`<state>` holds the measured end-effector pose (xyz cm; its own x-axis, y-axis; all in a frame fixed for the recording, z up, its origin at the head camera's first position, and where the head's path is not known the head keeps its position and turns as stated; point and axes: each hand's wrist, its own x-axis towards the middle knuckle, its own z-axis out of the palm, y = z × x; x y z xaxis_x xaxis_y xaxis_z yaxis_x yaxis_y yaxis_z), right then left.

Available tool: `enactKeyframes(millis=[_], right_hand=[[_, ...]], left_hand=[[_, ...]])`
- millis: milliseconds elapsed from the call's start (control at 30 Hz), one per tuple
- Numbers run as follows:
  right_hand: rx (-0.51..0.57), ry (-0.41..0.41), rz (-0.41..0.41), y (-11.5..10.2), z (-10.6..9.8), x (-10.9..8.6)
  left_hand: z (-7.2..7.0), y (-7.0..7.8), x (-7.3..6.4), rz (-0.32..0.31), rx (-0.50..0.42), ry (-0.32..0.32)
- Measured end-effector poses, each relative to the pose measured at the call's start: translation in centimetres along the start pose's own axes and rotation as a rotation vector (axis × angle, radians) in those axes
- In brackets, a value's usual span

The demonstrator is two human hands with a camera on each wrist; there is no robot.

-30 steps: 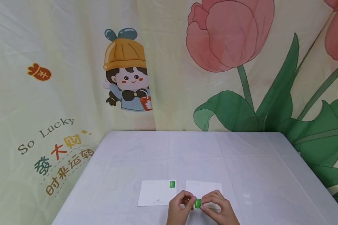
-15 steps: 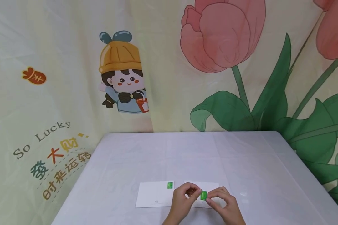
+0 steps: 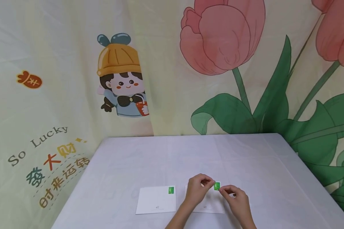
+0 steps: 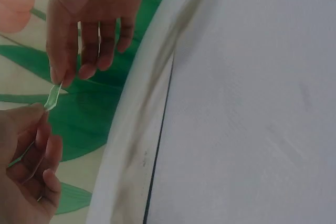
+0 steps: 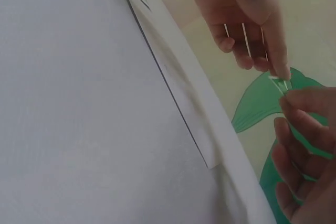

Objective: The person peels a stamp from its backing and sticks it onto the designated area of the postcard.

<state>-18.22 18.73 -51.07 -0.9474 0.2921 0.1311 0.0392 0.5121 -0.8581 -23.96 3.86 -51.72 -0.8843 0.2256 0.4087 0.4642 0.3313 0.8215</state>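
In the head view my left hand pinches the left edge of a small green stamp. Thumb and fingers of my right hand pinch its lower right corner. The stamp is held up over the upper right part of a white envelope, which both hands partly cover. Seen from the left wrist, the stamp is tilted between the two hands, clear of the surface. A second white envelope lies to the left, with a similar green stamp in its upper right corner.
Both envelopes lie flat, side by side, on a table with a white cloth. Behind the table hangs a printed curtain with tulips, a cartoon child and lettering.
Both hands have moved forward and right with the stamp, from the envelope's near left part to above its upper right part. The head view has shifted slightly.
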Motion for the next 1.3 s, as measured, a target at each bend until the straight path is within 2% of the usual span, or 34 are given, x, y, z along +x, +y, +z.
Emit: enactKeyframes(millis=[167,300,400,600,1033,1300], right_hand=[[-0.11,0.006,0.075,1.4,0.8,0.6],[-0.247,0.051,0.039,2.2,1.6,0.8],[-0.333,0.066,0.024,2.2,2.0,0.8],[-0.389,0.048,0.038,2.3,2.1,0.8],[-0.46,0.097,0.029,2.5,2.5,1.0],[-0.477,0.096,0.062,2.4,2.7,1.2]], left_hand=[[0.9,-1.0,0.2,0.024,0.202,-0.026],[1.4,-1.6,0.0,0.104,0.373,-0.021],[1.8,-2.1,-0.1,0.142,0.43,-0.016],[2.3,-3.1,-0.3,0.145,0.457,-0.03],[2.9,-3.7,-0.4,0.16,0.489,-0.002],[3.1,-3.8,-0.2,0.118,0.485,-0.003]])
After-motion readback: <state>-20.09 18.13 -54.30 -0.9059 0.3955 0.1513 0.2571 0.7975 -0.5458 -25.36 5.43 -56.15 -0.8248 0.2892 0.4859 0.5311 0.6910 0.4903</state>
